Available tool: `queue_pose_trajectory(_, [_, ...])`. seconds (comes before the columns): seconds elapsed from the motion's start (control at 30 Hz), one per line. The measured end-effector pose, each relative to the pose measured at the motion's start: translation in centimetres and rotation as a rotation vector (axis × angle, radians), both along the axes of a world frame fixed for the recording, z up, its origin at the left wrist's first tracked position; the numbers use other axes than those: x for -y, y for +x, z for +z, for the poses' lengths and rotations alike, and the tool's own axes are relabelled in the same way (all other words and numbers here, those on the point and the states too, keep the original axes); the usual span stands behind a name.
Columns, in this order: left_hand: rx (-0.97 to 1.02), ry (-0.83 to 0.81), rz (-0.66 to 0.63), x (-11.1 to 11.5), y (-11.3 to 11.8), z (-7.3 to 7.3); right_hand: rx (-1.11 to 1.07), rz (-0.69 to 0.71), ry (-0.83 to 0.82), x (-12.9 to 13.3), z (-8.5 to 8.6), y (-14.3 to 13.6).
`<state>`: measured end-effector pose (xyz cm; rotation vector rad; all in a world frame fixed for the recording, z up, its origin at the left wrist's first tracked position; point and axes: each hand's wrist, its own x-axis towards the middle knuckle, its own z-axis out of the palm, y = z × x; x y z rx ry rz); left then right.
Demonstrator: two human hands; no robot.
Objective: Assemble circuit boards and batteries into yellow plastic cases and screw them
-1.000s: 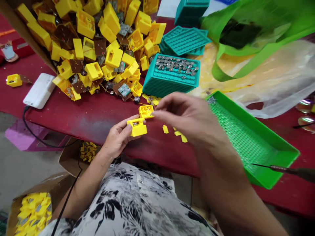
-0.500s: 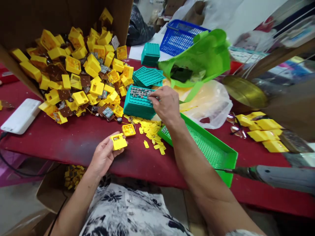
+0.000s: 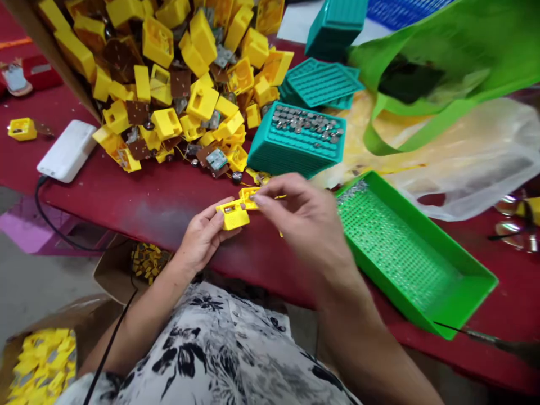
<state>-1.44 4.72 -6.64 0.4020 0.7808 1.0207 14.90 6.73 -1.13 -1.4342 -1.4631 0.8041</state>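
Note:
In my left hand (image 3: pixel 201 236) I grip a small yellow plastic case (image 3: pixel 234 217), its open slot facing up with something metallic inside. My right hand (image 3: pixel 301 216), blurred, is just right of that case with thumb and forefinger pinched on what looks like a small button cell, mostly hidden. Another yellow case (image 3: pixel 248 194) lies just behind, partly covered by my fingers. Beyond the hands stands a stack of teal trays (image 3: pixel 291 152), with rows of silver button cells (image 3: pixel 306 121) on its top.
Yellow cases with wires and brown plates are heaped in a large carton (image 3: pixel 80 90) at the back left. A white power bank (image 3: pixel 67 152) lies left. To the right are a green basket (image 3: pixel 422 281), a clear plastic bag (image 3: pixel 476 163), a green bag (image 3: pixel 485 56) and a thin tool tip (image 3: pixel 464 331).
My right hand has left the button cells on the teal stack and come down beside the yellow case in my left hand. The view has shifted, tilting lower and closer.

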Motion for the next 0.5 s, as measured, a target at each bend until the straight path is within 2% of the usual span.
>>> queue_pose_trajectory(0.1, [-0.017,0.022,0.008,0.1,0.3,-0.1,-0.107,0.021,-0.095,1.4,-1.7,-1.9])
queue_pose_trajectory(0.2, [-0.033,0.036,-0.006,0.3,0.5,-0.1,-0.105,-0.026,-0.11,1.3,-2.9,-2.4])
queue_pose_trajectory(0.33, [-0.051,0.07,-0.033,0.4,0.6,-0.1,-0.051,-0.06,-0.107,1.2,-3.2,-2.3])
queue_pose_trajectory(0.5, [-0.158,0.205,-0.065,0.5,0.6,-1.1,0.121,-0.03,-0.068,1.3,-3.0,-1.8])
